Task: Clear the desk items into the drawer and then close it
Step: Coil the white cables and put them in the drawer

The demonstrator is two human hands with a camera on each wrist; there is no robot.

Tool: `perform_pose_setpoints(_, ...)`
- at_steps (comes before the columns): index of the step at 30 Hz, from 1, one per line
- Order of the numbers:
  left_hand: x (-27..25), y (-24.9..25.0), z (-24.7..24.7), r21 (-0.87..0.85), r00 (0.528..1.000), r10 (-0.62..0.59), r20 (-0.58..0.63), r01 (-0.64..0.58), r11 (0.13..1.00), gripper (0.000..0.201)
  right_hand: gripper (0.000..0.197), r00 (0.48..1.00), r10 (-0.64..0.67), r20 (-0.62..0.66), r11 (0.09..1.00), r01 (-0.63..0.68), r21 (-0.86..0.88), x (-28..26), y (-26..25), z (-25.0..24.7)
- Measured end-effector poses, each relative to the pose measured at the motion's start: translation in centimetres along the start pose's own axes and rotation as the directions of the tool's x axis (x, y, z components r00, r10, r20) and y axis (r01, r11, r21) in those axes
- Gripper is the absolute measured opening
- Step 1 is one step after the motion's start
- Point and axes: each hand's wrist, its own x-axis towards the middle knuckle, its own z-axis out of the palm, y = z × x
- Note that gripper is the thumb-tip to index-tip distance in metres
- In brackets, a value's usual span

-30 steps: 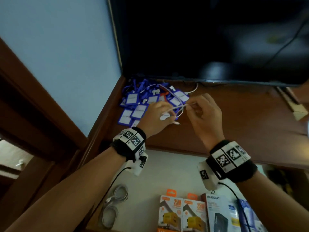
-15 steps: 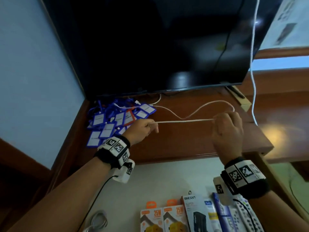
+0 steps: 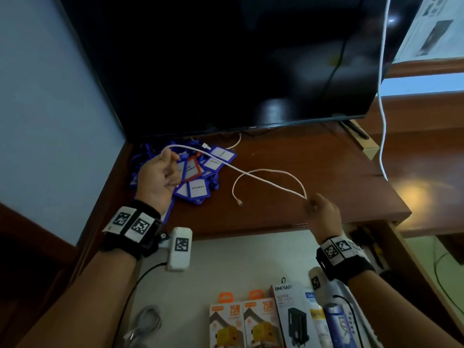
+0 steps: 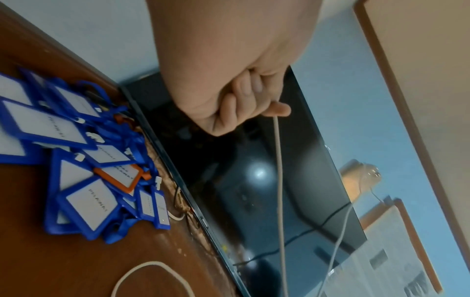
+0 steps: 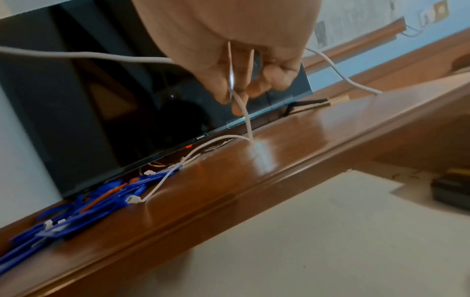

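Above desk (image 3: 288, 151), both hands (left (image 3: 157, 180), right (image 3: 324, 212)) pinch white cable (image 3: 251, 175).

An office: name badges (image 3: 198, 187) and a monitor (image 3: 226, 59).

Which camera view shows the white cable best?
The head view: it shows the white cable running from the left hand to the right hand, with its loop and loose plug. The left wrist view shows one straight stretch below the fingers; the right wrist view shows the pinched fold.
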Motion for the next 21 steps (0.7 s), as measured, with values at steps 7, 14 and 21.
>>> perform_pose_setpoints(7, -1.3, -0.6, -1.4, -0.025, 0.983, -0.064, -0.173, 0.061, 0.998, 0.028, 0.010, 0.990, -0.085, -0.111, 0.996, 0.087, 0.008, 0.2, -1.7, -2.1)
perform_pose_setpoints(14, -5.6, -3.0, 2.5, 0.333, 0.998, -0.045, -0.045, 0.058, 0.941, 0.033, 0.059, 0.986, -0.162, 0.025, 0.984, 0.164, -0.067, -2.0, -4.0, -3.4)
perform_pose_setpoints(21, -10.4, -3.8, 7.1, 0.507, 0.947, -0.220, 0.235, 0.074, 0.859, 0.034, 0.094, 0.920, -0.372, 0.122, 0.897, 0.322, 0.304, -5.8, -7.6, -2.7)
